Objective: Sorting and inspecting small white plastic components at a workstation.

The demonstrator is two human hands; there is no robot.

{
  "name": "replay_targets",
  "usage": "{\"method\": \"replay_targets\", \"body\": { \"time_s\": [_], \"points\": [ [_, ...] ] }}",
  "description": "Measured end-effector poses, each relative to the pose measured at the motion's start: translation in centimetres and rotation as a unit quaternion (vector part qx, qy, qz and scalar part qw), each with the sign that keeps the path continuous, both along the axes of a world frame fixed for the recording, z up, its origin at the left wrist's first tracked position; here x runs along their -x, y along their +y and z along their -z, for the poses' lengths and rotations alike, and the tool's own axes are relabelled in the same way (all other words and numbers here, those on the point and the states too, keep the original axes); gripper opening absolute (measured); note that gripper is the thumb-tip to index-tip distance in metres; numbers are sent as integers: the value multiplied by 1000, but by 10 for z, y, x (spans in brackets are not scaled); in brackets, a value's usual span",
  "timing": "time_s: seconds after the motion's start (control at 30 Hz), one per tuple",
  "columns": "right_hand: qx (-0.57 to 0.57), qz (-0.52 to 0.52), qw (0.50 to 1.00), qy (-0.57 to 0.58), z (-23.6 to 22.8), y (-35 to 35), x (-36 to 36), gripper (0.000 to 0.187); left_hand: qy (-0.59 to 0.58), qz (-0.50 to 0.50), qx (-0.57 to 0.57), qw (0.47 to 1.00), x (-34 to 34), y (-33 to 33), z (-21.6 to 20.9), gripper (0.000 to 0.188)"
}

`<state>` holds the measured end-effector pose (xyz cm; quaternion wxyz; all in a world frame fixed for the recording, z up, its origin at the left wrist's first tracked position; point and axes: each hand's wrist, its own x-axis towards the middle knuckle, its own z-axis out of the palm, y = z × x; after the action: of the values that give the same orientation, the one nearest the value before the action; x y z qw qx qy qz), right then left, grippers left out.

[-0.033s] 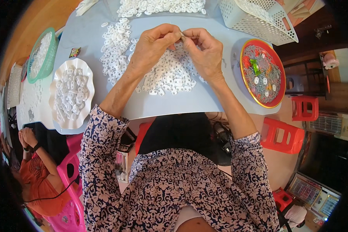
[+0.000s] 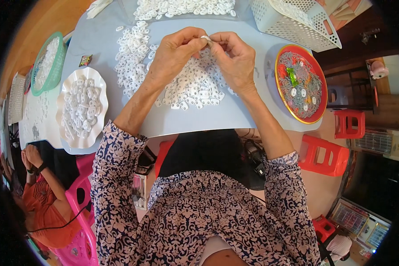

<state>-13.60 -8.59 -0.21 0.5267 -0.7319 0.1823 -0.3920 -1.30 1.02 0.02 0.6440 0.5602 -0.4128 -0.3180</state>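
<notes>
Both hands' fingers [image 2: 198, 42] pinch one small white ring [image 2: 205, 38]; its axis seems crosswise.

Left hand [image 2: 175, 55] and right hand [image 2: 235, 60] raised together, fingertips pinched, touching

One white scalloped dish [image 2: 82, 107] sits here, one red patterned plate [image 2: 300, 84], one green basket [image 2: 48, 64] and one white basket [image 2: 297, 20]. Two red stools [image 2: 324, 155] show, and three white pieces [image 2: 299, 94] lie on the red plate. The loose white pieces on the counter [image 2: 217, 117] are too many to count.
</notes>
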Motion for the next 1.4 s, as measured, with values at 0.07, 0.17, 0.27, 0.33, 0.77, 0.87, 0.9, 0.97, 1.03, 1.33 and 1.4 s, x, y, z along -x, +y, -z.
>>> {"method": "replay_targets", "body": {
  "time_s": [0.07, 0.17, 0.27, 0.33, 0.77, 0.87, 0.9, 0.97, 1.03, 1.33, 1.4],
  "points": [
    [4, 2, 1000, -7, 1, -2, 0, 10, -11, 1, -1, 1000, 1, 0, -2, 20],
    [-4, -10, 1000, 3, 1, -3, 2, 10, -25, -37, -26, 999, 3, 1, -3, 20],
    [5, -18, 999, 37, -1, -5, 3, 11, -36, -24, -18, 999, 1, 1, -2, 20],
    [-3, -12, 1000, 11, 1, -8, 1, 11, -16, -14, -20, 1000, 1, 0, 1, 20],
    [-38, -88, 995, 16, 1, -16, 4, 16, -52, -30, 23, 998, -1, -3, 3, 13],
    [-47, -101, 993, 39, 1, -19, 6, 16, -52, -7, 24, 998, -2, -3, 3, 12],
    [-32, -109, 992, 52, 0, -19, 7, 16, -27, -11, 30, 999, 0, -3, 1, 11],
    [-16, -117, 991, 65, -1, -20, 8, 17, -2, -15, 37, 999, 0, -3, -1, 10],
    [-42, -140, 988, 48, 0, -20, 7, 16, 18, 5, 24, 1000, -2, -2, 0, 14],
    [-131, -80, 988, 4, 2, -17, 7, 14, -97, -1, -15, 995, 1, 0, 0, 24],
    [-113, -53, 992, -1, -4, -27, 10, 15, -75, -10, -6, 997, -6, -1, 1, 24]
  ]
}}
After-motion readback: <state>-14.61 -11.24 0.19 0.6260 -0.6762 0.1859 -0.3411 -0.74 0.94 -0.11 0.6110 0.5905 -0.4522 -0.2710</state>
